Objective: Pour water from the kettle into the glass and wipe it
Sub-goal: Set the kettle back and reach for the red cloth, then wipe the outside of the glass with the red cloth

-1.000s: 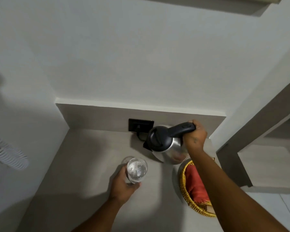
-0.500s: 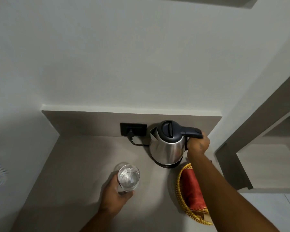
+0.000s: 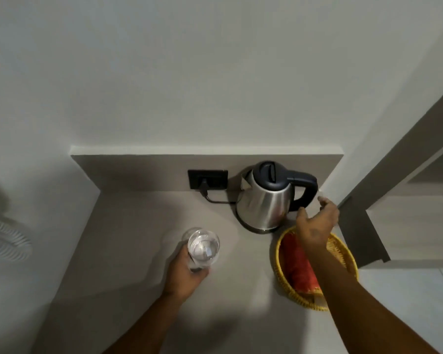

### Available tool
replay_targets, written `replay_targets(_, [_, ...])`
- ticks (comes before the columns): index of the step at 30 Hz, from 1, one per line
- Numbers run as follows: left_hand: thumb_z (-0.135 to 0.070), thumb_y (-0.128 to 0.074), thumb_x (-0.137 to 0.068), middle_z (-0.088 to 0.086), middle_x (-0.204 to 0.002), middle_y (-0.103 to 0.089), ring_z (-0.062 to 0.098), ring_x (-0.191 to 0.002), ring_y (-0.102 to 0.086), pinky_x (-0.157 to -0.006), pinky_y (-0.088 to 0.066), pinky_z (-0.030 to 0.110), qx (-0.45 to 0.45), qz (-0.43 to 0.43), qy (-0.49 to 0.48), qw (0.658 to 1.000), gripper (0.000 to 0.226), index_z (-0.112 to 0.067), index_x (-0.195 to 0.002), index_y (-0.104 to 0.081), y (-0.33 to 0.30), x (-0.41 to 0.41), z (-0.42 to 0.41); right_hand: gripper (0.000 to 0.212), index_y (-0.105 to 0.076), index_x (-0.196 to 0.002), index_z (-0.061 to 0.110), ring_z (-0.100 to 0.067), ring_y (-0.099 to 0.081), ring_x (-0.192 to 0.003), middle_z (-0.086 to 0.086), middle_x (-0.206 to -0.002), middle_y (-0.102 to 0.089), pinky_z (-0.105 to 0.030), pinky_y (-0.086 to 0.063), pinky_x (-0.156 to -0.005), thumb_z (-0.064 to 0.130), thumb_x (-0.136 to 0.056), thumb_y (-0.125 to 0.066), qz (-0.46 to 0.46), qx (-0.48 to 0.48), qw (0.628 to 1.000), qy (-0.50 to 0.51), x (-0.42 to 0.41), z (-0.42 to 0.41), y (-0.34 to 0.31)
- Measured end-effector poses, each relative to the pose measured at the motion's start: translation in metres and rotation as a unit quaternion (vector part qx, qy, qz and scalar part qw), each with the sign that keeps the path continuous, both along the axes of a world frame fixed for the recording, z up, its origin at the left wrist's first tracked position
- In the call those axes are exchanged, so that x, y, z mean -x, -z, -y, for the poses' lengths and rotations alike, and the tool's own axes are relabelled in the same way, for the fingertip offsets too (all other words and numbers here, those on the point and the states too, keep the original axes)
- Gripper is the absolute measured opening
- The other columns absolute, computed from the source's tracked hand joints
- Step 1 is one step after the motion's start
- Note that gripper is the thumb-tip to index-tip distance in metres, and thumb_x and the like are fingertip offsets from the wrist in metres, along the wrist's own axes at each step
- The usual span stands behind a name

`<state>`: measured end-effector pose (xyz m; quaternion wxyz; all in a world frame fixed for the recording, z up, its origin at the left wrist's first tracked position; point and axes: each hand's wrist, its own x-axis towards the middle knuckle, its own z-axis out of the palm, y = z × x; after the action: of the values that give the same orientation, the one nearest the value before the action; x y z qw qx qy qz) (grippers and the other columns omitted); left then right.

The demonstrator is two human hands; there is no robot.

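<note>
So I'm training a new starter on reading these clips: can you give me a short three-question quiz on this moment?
1. True or false: the right hand is gripping the kettle by its handle.
2. What does the left hand hold?
A. a cloth
B. the glass
C. a plug
3. Fill in: the red cloth lies in the yellow ____.

Key
1. False: the fingers are open, just off the handle, and the kettle stands upright on the counter.
2. B
3. basket
</note>
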<state>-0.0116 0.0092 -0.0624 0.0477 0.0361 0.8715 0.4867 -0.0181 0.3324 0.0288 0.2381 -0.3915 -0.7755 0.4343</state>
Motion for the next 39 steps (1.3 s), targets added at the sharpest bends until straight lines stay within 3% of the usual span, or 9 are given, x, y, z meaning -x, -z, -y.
replay_targets(3, [-0.020,-0.092,-0.065,0.006,-0.131,-0.066,0.026,-0.126,-0.060,-0.101,-0.041,0.016,0.068,-0.020,0.040,0.997,0.083,-0.015,-0.138,-0.052,-0.007,-0.002,0.005,0.043,-0.046,-0.122,0.013,-0.035,-0.040,-0.122,-0.016,-0.131,-0.046,-0.050,-0.035,-0.101,0.036,-0.090,-0.063,0.129,-0.137,0.979,-0.072,-0.055,0.021,0.027])
replay_targets(6, [-0.057,-0.078,-0.072,0.012,-0.155,-0.045,0.032,-0.149,-0.034,-0.124,-0.027,0.047,0.202,-0.055,0.095,0.973,0.101,-0.010,-0.151,-0.037,-0.005,0.001,0.016,0.057,-0.043,-0.132,0.017,-0.042,-0.026,-0.135,-0.019,-0.149,-0.033,-0.062,-0.022,-0.108,0.056,-0.091,-0.052,0.278,-0.145,0.941,-0.126,-0.072,0.029,0.045])
replay_targets(8, [-0.076,-0.056,-0.077,0.017,-0.162,-0.036,0.034,-0.154,-0.024,-0.126,-0.017,0.051,0.303,-0.077,0.101,0.944,0.110,-0.003,-0.155,-0.030,0.000,0.002,0.022,0.062,-0.037,-0.138,0.019,-0.043,-0.020,-0.139,-0.018,-0.153,-0.028,-0.064,-0.018,-0.109,0.060,-0.092,-0.044,0.329,-0.140,0.920,-0.160,-0.071,0.031,0.051])
replay_targets(15, [-0.084,-0.032,-0.082,0.015,-0.168,-0.022,0.030,-0.158,-0.011,-0.128,-0.010,0.052,0.377,-0.088,0.114,0.915,0.112,-0.004,-0.159,-0.019,0.004,-0.002,0.025,0.058,-0.033,-0.138,0.023,-0.044,-0.027,-0.131,-0.018,-0.144,-0.034,-0.067,-0.026,-0.104,0.050,-0.090,-0.052,0.370,-0.167,0.896,-0.180,-0.064,0.036,0.059])
replay_targets(20, [-0.085,-0.027,-0.083,0.014,-0.168,-0.022,0.028,-0.158,-0.011,-0.128,-0.011,0.052,0.405,-0.085,0.109,0.904,0.110,-0.005,-0.159,-0.019,0.012,-0.010,0.053,0.045,-0.042,-0.131,0.013,-0.042,-0.037,-0.121,-0.022,-0.135,-0.042,-0.062,-0.041,-0.097,0.035,-0.095,-0.057,0.281,-0.142,0.933,-0.173,-0.062,0.061,0.042])
replay_targets(26, [-0.092,-0.025,-0.078,0.012,-0.169,-0.019,0.027,-0.158,-0.007,-0.128,-0.009,0.054,0.385,-0.053,0.109,0.915,0.116,-0.008,-0.159,-0.016,0.018,0.011,0.059,0.049,-0.046,-0.123,0.014,-0.023,-0.045,-0.105,-0.013,-0.118,-0.051,-0.039,-0.047,-0.087,0.032,-0.085,-0.069,0.062,-0.215,0.958,-0.180,-0.043,0.135,0.014])
replay_targets(31, [-0.070,-0.082,-0.047,-0.006,-0.152,-0.045,0.022,-0.149,-0.032,-0.125,-0.015,0.057,0.138,0.021,0.072,0.988,0.114,-0.034,-0.146,-0.038,-0.012,0.030,0.043,0.049,-0.045,-0.130,0.021,-0.032,-0.042,-0.121,-0.016,-0.136,-0.043,-0.048,-0.042,-0.099,0.045,-0.089,-0.057,0.162,-0.209,0.910,-0.320,-0.039,0.186,0.042])
replay_targets(34, [-0.054,-0.094,-0.043,-0.005,-0.123,-0.065,0.020,-0.117,-0.061,-0.105,-0.047,0.053,0.058,-0.011,0.041,0.997,0.093,-0.029,-0.125,-0.058,-0.030,0.035,0.023,0.052,-0.040,-0.137,0.023,-0.034,-0.036,-0.128,-0.014,-0.141,-0.041,-0.054,-0.033,-0.105,0.050,-0.093,-0.049,0.199,-0.224,0.890,-0.343,-0.051,0.180,0.065])
replay_targets(39, [-0.037,-0.100,-0.049,-0.001,-0.119,-0.070,0.019,-0.110,-0.065,-0.097,-0.057,0.046,0.013,-0.008,0.015,1.000,0.084,-0.020,-0.124,-0.064,-0.047,0.033,0.010,0.054,-0.039,-0.138,0.029,-0.033,-0.040,-0.122,-0.012,-0.136,-0.045,-0.054,-0.039,-0.099,0.058,-0.093,-0.042,0.192,-0.258,0.882,-0.345,-0.077,0.177,0.082])
